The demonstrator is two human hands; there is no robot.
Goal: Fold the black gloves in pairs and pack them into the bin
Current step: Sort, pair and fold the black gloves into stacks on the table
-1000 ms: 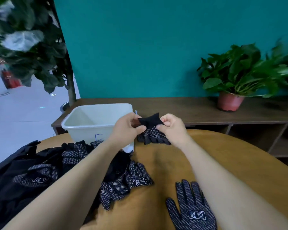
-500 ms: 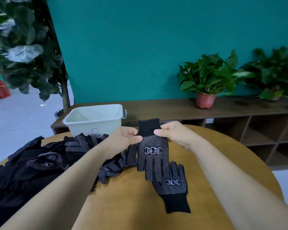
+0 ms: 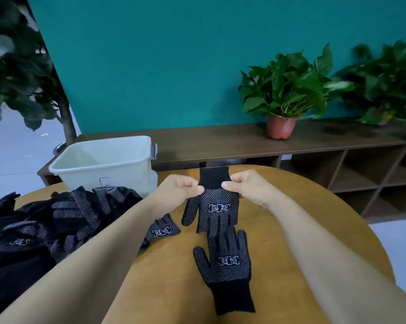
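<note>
The job looks barely begun: no glove shows inside the white bin [image 3: 103, 160] at the far left of the desk [image 3: 290, 230], and a big heap of loose gloves [image 3: 57, 218] lies at my left, just in front of it. I judge I am matching up a pair. My left hand [image 3: 181, 190] and right hand [image 3: 246, 187] each pinch the cuff of one glove [image 3: 214, 206] between thumb and curled fingers, its fingertips hanging over a second glove [image 3: 225, 263] lying flat on the desk nearer me.
</note>
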